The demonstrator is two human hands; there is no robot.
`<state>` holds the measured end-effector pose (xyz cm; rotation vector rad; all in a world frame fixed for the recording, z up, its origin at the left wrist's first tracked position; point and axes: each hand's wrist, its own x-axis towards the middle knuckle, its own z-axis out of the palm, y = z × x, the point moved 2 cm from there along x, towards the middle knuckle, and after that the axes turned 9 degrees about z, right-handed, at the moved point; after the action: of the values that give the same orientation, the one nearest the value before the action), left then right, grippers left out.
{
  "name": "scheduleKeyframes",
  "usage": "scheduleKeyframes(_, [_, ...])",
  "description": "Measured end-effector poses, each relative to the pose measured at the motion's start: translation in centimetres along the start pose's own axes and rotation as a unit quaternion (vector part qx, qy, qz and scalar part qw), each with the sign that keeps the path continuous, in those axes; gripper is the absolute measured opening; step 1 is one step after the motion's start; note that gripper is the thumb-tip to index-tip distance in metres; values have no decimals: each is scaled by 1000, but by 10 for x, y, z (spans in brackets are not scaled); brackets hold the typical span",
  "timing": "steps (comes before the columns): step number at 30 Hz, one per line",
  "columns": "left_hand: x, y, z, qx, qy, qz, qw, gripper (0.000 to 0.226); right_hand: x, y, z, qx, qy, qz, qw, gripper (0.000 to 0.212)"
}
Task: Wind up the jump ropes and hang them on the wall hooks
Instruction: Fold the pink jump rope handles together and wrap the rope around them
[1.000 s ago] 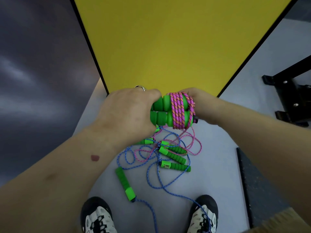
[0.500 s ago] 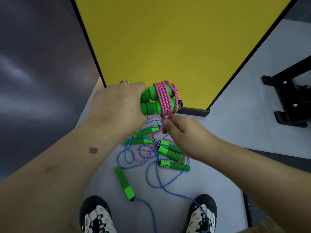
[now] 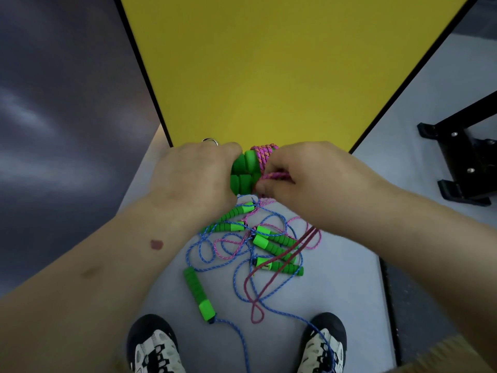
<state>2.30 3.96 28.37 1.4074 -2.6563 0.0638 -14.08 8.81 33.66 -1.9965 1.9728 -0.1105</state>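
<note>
Standing over a pile of ropes, the person holds two green handles (image 3: 243, 172) side by side in front of a big yellow board (image 3: 282, 71). The left hand (image 3: 195, 176) is curled round the handles, and it hides most of them. Only their fat ends stick out. A ring (image 3: 210, 141) shows on one finger.

Pink rope (image 3: 265, 154) is wound round the handles. The right hand (image 3: 301, 173) covers part of the coil, so I cannot see how many turns there are. Its fingers pinch a pink strand just beside the handles. A loose loop of that rope (image 3: 265, 286) hangs down from the hand, looks dark and blurry, and ends low between the feet.

On the pale floor (image 3: 336, 292) below lies a tangle of blue rope (image 3: 243, 281) and more pink rope, with several green handles in it. It is hard to tell which handle goes with which rope. One handle (image 3: 199, 294) lies apart, near the left shoe (image 3: 152, 343). A blue strand runs from it down off the bottom edge. Another blue strand crosses the right shoe (image 3: 322, 343). Both shoes are cut off at the bottom.

A black stand (image 3: 462, 162) sits at the right, partly out of view. I see no wall hooks.
</note>
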Motion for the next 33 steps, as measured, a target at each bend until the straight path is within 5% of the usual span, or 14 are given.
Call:
scheduleKeyframes(13, [0,9,-5,-11,-24,62,998,35,65,14,-33,81,-44,-49,995,20])
scheduleKeyframes(23, [0,6,-7,-24,-35,66,997,35,95,49,14,246,-114,25,962,30])
scheduleKeyframes(29, [-1,11,-1,-36,-69,89,993,36,93,39,8,381,-67,15,922,25])
scheduleKeyframes(33, [0,13,-3,-38,-62,93,993,40,95,32,8,360,-37,7,932,29])
